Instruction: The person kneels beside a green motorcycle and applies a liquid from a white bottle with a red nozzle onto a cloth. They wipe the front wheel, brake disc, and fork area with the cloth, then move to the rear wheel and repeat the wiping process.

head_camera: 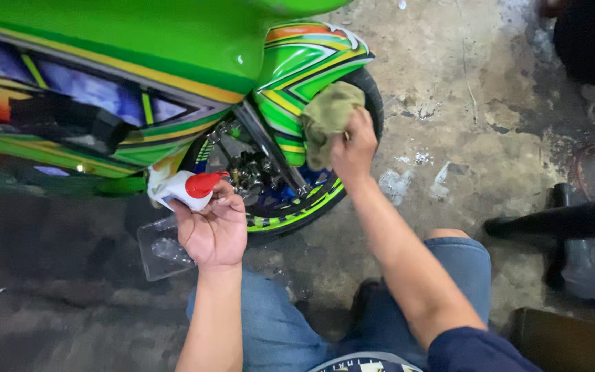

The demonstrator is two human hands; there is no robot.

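Two things are held beside the shiny, hard green motorcycle (pixel 173 41). A soft, floppy olive rag (pixel 326 120), light and easily bunched, is pinched in the right hand (pixel 352 151) against the smooth front fender (pixel 297 69). A small white bottle (pixel 173 189), probably slippery plastic, is gripped by the left hand (pixel 211 231) under its red cap (pixel 204 183).

The green motorcycle (pixel 139 62) is cut off at nine and twelve o'clock. A rag (pixel 326 117) hides part of its fender (pixel 297 69). The spray bottle (pixel 184 187) is half hidden by the left hand (pixel 213 231).
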